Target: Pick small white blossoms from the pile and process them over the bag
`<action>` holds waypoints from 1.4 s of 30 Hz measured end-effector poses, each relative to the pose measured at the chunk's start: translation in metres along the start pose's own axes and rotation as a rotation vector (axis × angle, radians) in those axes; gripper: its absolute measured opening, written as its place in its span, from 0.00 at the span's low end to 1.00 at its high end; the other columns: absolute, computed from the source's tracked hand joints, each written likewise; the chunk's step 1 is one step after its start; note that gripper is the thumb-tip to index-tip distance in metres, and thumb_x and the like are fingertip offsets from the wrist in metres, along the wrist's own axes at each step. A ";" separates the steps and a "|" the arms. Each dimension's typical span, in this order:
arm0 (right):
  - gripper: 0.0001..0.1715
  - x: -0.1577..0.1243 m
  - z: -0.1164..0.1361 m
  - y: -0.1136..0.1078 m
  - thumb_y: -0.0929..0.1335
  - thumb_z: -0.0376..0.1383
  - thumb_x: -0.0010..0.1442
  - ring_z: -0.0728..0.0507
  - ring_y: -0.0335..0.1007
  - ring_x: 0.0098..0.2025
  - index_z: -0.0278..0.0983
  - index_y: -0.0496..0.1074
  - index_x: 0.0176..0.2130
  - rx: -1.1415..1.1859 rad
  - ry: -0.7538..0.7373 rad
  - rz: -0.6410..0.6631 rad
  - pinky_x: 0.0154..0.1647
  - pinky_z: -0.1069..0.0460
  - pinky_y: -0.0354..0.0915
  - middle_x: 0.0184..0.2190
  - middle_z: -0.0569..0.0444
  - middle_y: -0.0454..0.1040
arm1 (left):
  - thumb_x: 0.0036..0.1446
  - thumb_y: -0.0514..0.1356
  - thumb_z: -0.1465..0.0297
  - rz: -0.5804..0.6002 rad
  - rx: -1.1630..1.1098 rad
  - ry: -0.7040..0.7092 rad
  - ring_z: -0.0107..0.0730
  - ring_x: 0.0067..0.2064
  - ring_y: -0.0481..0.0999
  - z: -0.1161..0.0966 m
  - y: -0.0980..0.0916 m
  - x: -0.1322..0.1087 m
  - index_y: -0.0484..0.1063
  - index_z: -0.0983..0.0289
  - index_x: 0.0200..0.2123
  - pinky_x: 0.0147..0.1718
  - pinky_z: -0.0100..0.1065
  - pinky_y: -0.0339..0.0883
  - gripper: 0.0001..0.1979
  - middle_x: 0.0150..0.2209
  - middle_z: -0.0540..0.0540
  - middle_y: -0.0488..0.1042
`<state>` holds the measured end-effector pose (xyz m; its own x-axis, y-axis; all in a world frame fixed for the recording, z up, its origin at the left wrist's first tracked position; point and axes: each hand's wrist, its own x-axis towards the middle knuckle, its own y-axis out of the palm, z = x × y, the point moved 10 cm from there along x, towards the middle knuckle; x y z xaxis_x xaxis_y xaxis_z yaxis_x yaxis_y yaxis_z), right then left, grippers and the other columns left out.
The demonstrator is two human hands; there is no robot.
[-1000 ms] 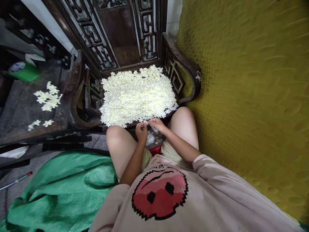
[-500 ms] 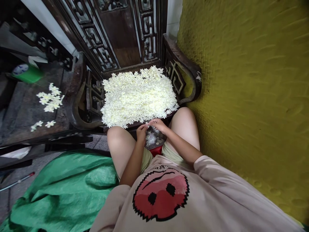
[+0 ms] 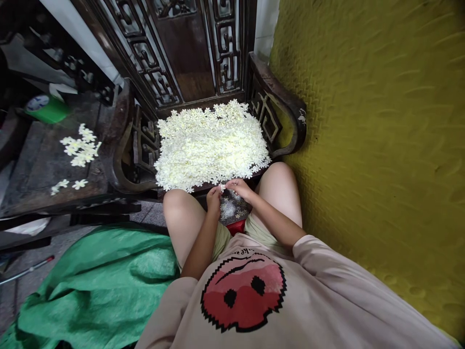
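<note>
Between my knees, my left hand [image 3: 213,199] and my right hand [image 3: 240,188] meet at the near edge of the wooden chair's seat. Both are closed in a fingertip pinch on a small white flower [image 3: 223,187], one on each side of it. Just beyond them a thick heap of white flowers [image 3: 214,143] covers the seat. Below my hands, pale flowers show in a dark spot [image 3: 229,209] between my thighs; what they lie in or on is unclear.
Carved armrests [image 3: 300,121] flank the seat. At left, a dark wooden table [image 3: 39,165] bears loose white flowers [image 3: 83,148] and a green roll [image 3: 47,109]. A green sheet [image 3: 105,276] lies on the floor. To the right is a yellow textured surface [image 3: 378,145].
The view has shifted slightly, so the scene sits a little further right. My fingertips have drawn a little apart, and the white flower between them shows more plainly.
</note>
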<state>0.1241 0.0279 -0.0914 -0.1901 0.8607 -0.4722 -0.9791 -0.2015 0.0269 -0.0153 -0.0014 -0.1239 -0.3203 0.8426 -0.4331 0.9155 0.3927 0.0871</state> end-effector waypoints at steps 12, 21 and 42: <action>0.09 0.001 0.004 -0.012 0.68 0.39 0.43 0.52 0.55 0.21 0.34 0.70 0.23 -0.017 -0.027 -0.103 0.22 0.56 0.51 0.18 0.60 0.64 | 0.47 0.58 0.59 -0.155 0.049 0.105 0.25 0.26 0.66 -0.012 -0.017 -0.001 0.67 0.63 0.28 0.30 0.29 0.61 0.12 0.23 0.49 0.67; 0.14 0.000 -0.001 0.011 0.67 0.45 0.44 0.53 0.50 0.20 0.36 0.67 0.24 -0.069 0.008 0.043 0.18 0.58 0.46 0.16 0.62 0.56 | 0.48 0.59 0.66 -0.054 0.182 0.288 0.29 0.32 0.71 -0.028 0.003 -0.017 0.68 0.63 0.31 0.38 0.32 0.65 0.07 0.30 0.52 0.72; 0.09 0.004 -0.011 0.010 0.64 0.35 0.52 0.55 0.48 0.16 0.35 0.64 0.23 -0.050 0.080 0.025 0.15 0.58 0.43 0.19 0.59 0.64 | 0.51 0.57 0.68 0.038 0.191 0.388 0.31 0.34 0.74 -0.047 0.014 -0.036 0.66 0.63 0.41 0.40 0.34 0.64 0.12 0.30 0.52 0.74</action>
<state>0.1143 0.0242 -0.1030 -0.2065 0.8152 -0.5411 -0.9688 -0.2478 -0.0035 -0.0026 -0.0088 -0.0652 -0.3195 0.9457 -0.0602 0.9455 0.3139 -0.0871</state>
